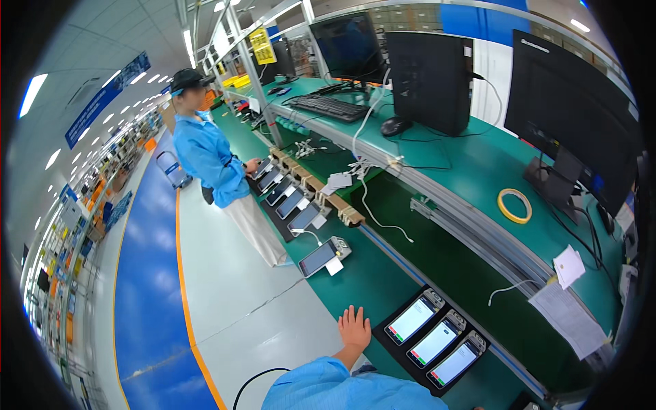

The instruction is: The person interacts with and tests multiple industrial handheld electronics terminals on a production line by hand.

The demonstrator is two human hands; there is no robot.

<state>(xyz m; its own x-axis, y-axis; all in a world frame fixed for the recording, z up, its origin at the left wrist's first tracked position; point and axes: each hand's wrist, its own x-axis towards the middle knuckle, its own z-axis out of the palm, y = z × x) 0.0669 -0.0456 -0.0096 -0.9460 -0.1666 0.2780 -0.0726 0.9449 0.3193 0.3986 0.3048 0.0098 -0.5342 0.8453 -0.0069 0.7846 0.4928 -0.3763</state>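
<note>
My left hand (pixel 354 329) lies palm down at the near edge of the green bench (pixel 369 266), fingers stretched out and holding nothing. Just right of it, three handheld payment terminals sit side by side on a black mat (pixel 391 316): a left terminal (pixel 412 320), a middle terminal (pixel 435 342) and a right terminal (pixel 456 364). Their screens are lit white, with red and green marks at the lower end. Farther up the bench is another terminal (pixel 318 258), its screen dark, with a white cable and a white paper tag. My right hand is out of view.
A co-worker (pixel 205 150) in blue stands by a row of several terminals (pixel 290 203) at the far left. Monitors (pixel 574 116), a keyboard (pixel 328 107), a mouse (pixel 395 126) and a yellow tape roll (pixel 514 206) occupy the raised shelf. White cables (pixel 383 217) dangle from it.
</note>
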